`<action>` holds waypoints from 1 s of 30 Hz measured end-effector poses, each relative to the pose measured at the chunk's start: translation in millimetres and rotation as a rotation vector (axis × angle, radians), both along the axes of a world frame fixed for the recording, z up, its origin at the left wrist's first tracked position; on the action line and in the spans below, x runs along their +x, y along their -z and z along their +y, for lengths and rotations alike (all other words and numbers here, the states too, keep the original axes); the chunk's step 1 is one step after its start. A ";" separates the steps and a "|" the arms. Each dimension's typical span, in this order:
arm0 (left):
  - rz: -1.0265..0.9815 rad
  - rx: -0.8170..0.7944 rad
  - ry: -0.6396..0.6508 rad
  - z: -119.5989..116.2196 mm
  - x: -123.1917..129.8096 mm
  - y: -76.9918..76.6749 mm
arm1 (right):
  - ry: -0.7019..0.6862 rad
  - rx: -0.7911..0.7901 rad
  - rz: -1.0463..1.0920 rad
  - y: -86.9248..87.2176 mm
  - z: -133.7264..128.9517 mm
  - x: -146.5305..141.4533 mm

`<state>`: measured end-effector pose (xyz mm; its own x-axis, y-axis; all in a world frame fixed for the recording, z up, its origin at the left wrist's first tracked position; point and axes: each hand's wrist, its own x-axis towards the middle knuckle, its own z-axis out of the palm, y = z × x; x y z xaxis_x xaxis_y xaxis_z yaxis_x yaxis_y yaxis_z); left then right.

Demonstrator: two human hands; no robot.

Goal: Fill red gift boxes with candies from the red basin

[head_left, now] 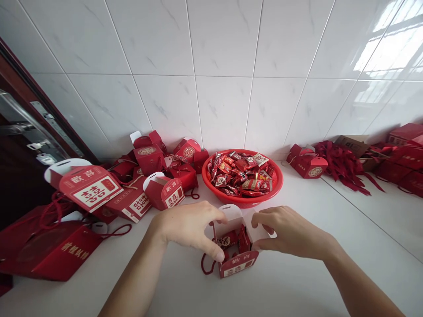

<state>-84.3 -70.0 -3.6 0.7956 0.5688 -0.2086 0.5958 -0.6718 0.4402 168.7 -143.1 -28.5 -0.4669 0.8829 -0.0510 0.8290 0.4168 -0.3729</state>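
A small red paper candy box point(239, 266) with white inner walls stands open on the white countertop. Several red-wrapped candies point(228, 240) lie inside it. At its left side is my left hand point(190, 229), its thumb on the near left edge and its curved fingers by the far left corner. Opposite, my right hand point(291, 233) has curled fingers and thumb about the white right flap; the exact contact is partly hidden. A dark red cord loop point(207, 265) hangs from the box's left side onto the counter.
Behind the box sits a red plastic basket point(243, 201) heaped with wrapped candies. Several red boxes point(150, 158) crowd the left. Another box point(307, 163), dark red ribbons point(345, 165) and stacked boxes point(411, 156) stand right, along the tiled wall point(224, 110).
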 end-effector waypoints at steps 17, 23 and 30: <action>0.007 0.149 -0.151 -28.1 25.2 30.1 | -0.195 0.055 0.600 63.0 9.6 -16.1; -0.096 0.103 -0.306 -29.9 18.6 54.7 | -0.188 0.023 0.753 72.9 11.7 -14.7; -0.288 -0.015 -0.299 -21.0 19.1 75.9 | 0.005 -0.138 1.021 85.2 17.7 5.2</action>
<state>-65.2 -90.9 -79.6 0.6225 0.7825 -0.0120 0.6149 -0.4796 0.6260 173.9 -125.3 -113.7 -0.3407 0.9014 0.2672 0.0914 0.3147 -0.9448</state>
